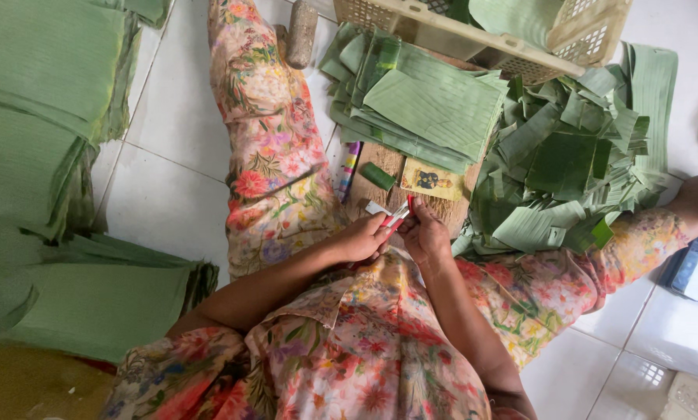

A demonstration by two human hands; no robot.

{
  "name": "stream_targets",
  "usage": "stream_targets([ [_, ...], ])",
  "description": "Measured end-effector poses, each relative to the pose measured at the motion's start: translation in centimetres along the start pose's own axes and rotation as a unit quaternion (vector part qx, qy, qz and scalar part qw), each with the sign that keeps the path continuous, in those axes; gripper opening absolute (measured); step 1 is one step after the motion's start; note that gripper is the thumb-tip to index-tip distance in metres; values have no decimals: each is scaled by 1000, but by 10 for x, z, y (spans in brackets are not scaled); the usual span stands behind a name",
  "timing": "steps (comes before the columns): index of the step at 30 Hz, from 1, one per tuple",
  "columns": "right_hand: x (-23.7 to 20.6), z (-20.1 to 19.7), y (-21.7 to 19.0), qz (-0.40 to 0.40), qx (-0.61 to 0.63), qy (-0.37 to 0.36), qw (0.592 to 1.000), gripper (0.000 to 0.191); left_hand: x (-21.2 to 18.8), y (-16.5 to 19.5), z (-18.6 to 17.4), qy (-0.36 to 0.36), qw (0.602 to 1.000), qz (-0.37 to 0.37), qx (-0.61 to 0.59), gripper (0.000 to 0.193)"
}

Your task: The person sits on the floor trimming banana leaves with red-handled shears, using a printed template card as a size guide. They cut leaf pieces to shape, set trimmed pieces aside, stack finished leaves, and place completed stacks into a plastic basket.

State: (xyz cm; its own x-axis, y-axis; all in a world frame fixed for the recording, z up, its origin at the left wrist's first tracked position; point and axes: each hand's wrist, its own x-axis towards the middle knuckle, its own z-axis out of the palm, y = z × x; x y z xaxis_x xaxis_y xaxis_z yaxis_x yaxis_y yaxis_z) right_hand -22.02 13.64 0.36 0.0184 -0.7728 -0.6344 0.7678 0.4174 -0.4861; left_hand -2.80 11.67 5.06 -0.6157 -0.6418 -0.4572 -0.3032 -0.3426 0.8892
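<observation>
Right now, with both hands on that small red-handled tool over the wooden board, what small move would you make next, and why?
Probably finish fiddling with the red-handled tool, then reach forward. Both the left hand and the right hand pinch it just above the wooden board, so neither is free. The stack of cut green leaves lies just beyond, the nearest material.

You are sitting on the tiled floor, your left hand (362, 239) and right hand (424, 237) meeting over a small red-handled tool (398, 215), both pinching it. Just beyond them a wooden board (434, 208) is carrying a stack of cut banana leaves (427, 105), with loose leaf scraps (567, 171) lying beside it.
</observation>
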Motion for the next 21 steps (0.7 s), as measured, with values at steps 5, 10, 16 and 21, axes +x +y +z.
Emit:
stream_targets([
  [5,3,-5,2,11,0,-20,1000,23,5,-13,1,1,1000,10,-2,12],
  [10,7,-11,4,26,8,-26,999,22,11,-25,2,1,1000,4,1,13],
  [16,12,-13,2,-32,14,0,999,12,14,-24,2,3,999,27,-27,14],
  [21,19,0,-11,-102,-83,-9,991,14,23,3,-3,55,994,90,8,23],
])
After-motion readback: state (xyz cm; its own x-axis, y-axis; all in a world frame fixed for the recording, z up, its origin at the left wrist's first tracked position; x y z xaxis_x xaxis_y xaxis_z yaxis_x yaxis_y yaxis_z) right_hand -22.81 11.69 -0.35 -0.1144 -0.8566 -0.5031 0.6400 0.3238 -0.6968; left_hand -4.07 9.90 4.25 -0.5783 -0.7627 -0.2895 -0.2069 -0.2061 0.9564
